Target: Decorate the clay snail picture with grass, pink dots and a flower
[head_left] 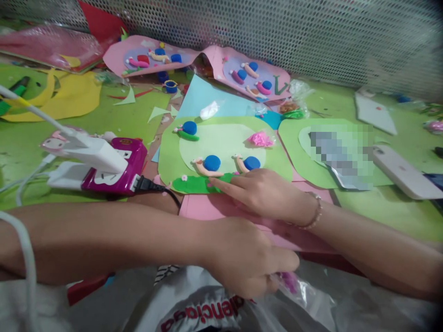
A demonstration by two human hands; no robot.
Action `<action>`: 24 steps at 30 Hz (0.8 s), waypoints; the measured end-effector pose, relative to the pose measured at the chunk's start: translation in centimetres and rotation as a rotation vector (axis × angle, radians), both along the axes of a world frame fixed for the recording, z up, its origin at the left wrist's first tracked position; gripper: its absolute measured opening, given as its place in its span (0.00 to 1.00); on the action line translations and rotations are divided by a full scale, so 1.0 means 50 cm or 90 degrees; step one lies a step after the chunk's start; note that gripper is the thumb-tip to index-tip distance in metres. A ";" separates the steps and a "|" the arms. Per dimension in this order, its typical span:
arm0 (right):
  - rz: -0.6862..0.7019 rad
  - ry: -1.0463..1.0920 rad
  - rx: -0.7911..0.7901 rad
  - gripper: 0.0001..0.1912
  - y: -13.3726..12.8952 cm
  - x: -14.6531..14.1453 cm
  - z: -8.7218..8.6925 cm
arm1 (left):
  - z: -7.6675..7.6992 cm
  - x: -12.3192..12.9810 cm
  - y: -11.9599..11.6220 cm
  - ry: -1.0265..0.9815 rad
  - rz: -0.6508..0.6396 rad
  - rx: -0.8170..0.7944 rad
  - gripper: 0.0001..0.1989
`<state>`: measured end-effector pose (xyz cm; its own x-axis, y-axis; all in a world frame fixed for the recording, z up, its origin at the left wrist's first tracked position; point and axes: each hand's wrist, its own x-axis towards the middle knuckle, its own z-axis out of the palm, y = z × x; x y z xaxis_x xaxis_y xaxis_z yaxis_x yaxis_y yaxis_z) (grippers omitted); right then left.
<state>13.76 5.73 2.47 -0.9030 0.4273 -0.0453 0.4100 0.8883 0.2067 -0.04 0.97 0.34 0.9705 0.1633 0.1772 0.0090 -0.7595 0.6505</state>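
Observation:
My left hand [249, 258] is closed around a clear plastic bag of purple clay [289, 282] above my lap. Stretched out, the index finger of my right hand [266, 190] touches a green clay strip [190, 185], close to a tiny pink bit; its other fingers are partly hidden. The strip lies along the lower edge of a green paper panel [169, 152] with a paler oval. Three clay snails with blue shells sit on the panel: an upper left snail [188, 129], a middle snail [212, 163] and a right snail [251, 163].
Pink clay [261, 139] and white clay [208, 109] in plastic lie nearby. A purple power strip [133, 159] with plugs and cables stands left. At right are a second green panel [346, 177] and a phone [403, 170]. Decorated pink panels [214, 57] lean against perforated metal behind.

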 end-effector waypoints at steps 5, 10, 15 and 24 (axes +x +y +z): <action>0.021 -0.016 0.013 0.22 0.002 0.004 -0.003 | 0.003 -0.001 0.002 -0.004 -0.001 0.008 0.06; 0.014 -0.041 0.027 0.24 -0.003 -0.004 0.004 | -0.002 -0.002 0.002 -0.024 0.007 0.017 0.06; 0.007 0.015 0.079 0.23 0.001 0.013 0.010 | 0.000 -0.002 0.001 -0.052 0.011 0.008 0.06; 0.065 -0.009 -0.002 0.23 -0.002 0.009 0.001 | -0.003 -0.001 -0.001 -0.027 0.007 -0.011 0.07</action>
